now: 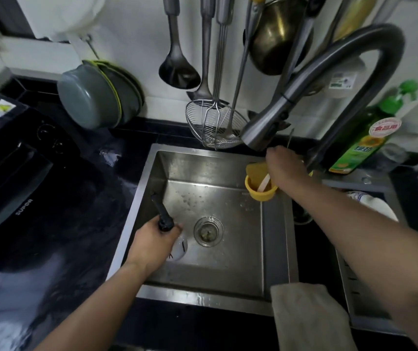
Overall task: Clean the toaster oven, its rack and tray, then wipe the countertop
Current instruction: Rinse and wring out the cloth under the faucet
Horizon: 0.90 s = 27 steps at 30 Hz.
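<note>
My left hand [152, 245] grips the neck of a white spray bottle [179, 249] with a black trigger head [162, 217], held low inside the steel sink [152, 171] beside the drain [208, 231]. My right hand [285, 168] reaches to the sink's back right corner, under the faucet spout [266, 127] and above a yellow caddy [259, 192] holding a yellow sponge [254, 172] and a pale brush handle. Its fingers are hidden behind the back of the hand. A grey cloth [309, 317] hangs over the sink's front rim. No toaster oven, rack or tray is in view.
A black induction cooker [13, 178] sits on the wet dark countertop [81, 198] at left. Grey pots [94, 97], a ladle [177, 69] and a wire skimmer [215, 122] hang on the wall. A green dish-soap bottle [362, 143] stands at right, by a second basin [362, 295].
</note>
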{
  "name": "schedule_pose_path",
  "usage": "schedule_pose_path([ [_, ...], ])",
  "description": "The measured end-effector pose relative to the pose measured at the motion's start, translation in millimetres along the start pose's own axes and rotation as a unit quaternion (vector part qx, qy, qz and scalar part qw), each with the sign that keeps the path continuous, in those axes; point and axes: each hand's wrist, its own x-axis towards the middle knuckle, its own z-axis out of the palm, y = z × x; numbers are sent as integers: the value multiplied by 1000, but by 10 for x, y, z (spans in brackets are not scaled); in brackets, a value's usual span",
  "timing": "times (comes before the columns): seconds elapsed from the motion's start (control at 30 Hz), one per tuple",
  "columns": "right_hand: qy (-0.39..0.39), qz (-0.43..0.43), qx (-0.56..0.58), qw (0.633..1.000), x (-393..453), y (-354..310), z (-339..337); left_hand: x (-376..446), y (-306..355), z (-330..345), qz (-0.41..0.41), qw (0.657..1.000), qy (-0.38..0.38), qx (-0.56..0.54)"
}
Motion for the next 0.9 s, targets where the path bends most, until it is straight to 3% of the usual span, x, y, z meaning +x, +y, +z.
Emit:
schedule_pose_path([
  [0.03, -26, 25, 106, 994, -119, -118, 84, -59, -39, -19, -3, 1000, 5, -4],
  [0.07, -72, 78, 272, 956, -272, -268, 206, -115, -73, -32, -5, 1000, 13, -7],
  [0.1, -139, 141, 460, 866, -455, -451, 355, -172, -121, -53, -9, 1000, 21, -9],
  [0.17, -225, 236, 667, 670, -789, -790, 648, -245, -206, -73, -18, 999, 32, -14],
  [0.3, -295, 316, 797, 421, -1220, -1295, 859, -379, -344, -200, -31, 998, 50, -32],
  [0.37, -284, 311, 833, 359, -1270, -1473, 750, -436, -399, -280, -39, 996, 62, -48],
  [0.4, -274, 300, 845, 348, -1265, -1552, 657, -460, -418, -316, -38, 995, 66, -57],
  [0.47, -244, 276, 851, 374, -1230, -1698, 401, -515, -453, -389, -30, 994, 72, -80],
  [0.57, -195, 198, 816, 507, -1167, -1835, -94, -585, -470, -487, -17, 992, 79, -96],
  [0.63, -152, 150, 802, 558, -1166, -1899, -378, -618, -491, -548, -8, 992, 83, -99],
  [0.8, -52, 99, 782, 614, -1219, -2031, -785, -652, -501, -696, 1, 992, 73, -106],
  [0.9, 9, 123, 780, 613, -1181, -2042, -883, -638, -490, -769, 11, 991, 76, -107],
])
